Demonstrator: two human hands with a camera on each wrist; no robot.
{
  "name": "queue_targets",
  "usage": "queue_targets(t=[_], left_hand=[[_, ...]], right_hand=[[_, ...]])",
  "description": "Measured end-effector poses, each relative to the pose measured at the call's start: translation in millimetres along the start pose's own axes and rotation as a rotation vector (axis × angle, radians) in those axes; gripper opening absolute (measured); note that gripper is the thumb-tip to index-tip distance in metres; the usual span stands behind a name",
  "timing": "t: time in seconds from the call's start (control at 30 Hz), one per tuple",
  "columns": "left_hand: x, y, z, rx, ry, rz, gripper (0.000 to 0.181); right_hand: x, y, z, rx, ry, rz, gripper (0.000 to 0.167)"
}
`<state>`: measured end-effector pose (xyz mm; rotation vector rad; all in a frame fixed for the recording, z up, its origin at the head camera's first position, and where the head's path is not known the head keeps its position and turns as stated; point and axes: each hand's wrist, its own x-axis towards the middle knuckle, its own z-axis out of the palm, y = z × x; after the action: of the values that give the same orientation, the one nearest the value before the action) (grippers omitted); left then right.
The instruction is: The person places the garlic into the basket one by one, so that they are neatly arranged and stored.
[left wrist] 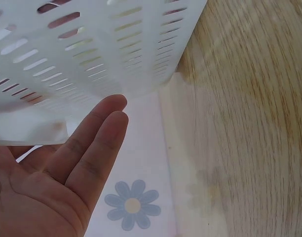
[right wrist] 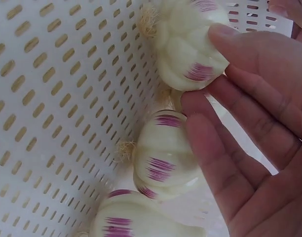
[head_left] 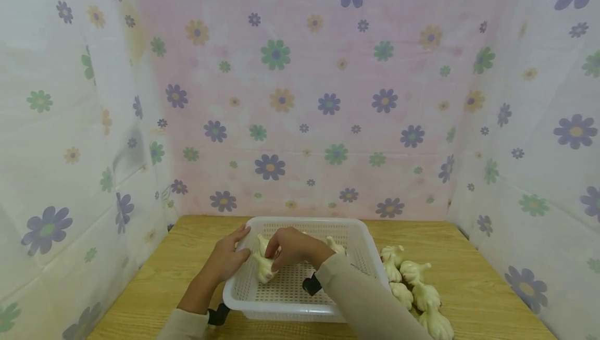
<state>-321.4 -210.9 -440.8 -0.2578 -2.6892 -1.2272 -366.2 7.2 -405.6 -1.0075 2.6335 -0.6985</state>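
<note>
A white perforated plastic basket (head_left: pixel 300 309) stands on the table. My left hand (head_left: pixel 225 259) holds its left rim, with the thumb over the edge; in the left wrist view, straight fingers (left wrist: pixel 94 148) lie along the outside wall. Inside the basket, my right hand (head_left: pixel 295 246) pinches a pale garlic bulb (head_left: pixel 265 268) near the left wall. The right wrist view shows the thumb on this bulb (right wrist: pixel 183 49), which has purple streaks and stringy roots. Below it in that view are another bulb (right wrist: pixel 163 155) and a third bulb (right wrist: pixel 133 217), both inside the basket.
Several garlic bulbs (head_left: pixel 413 272) lie clustered on the wooden table (head_left: pixel 478 277), right of the basket. Flower-patterned cloth (head_left: pixel 300 137) surrounds the table at the back and both sides. Black pieces (head_left: pixel 311 284) sit near both wrists.
</note>
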Motion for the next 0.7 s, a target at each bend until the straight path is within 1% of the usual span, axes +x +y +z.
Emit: queue_targets(t=[0.3, 0.53, 0.7], left_hand=[[-0.9, -0.5, -0.5, -0.008, -0.001, -0.003, 0.067], [-1.2, 0.6, -0.7, -0.022, -0.003, -0.010, 0.067], [-2.0, 2.6, -1.3, -0.020, -0.005, 0.000, 0.067]], right_hand=[[0.5, -0.3, 2.0, -0.025, 0.011, 0.013, 0.024], [3.1, 3.0, 4.6, -0.031, 0.010, -0.002, 0.026], [1.5, 2.3, 3.3, -0.035, 0.021, -0.003, 0.027]])
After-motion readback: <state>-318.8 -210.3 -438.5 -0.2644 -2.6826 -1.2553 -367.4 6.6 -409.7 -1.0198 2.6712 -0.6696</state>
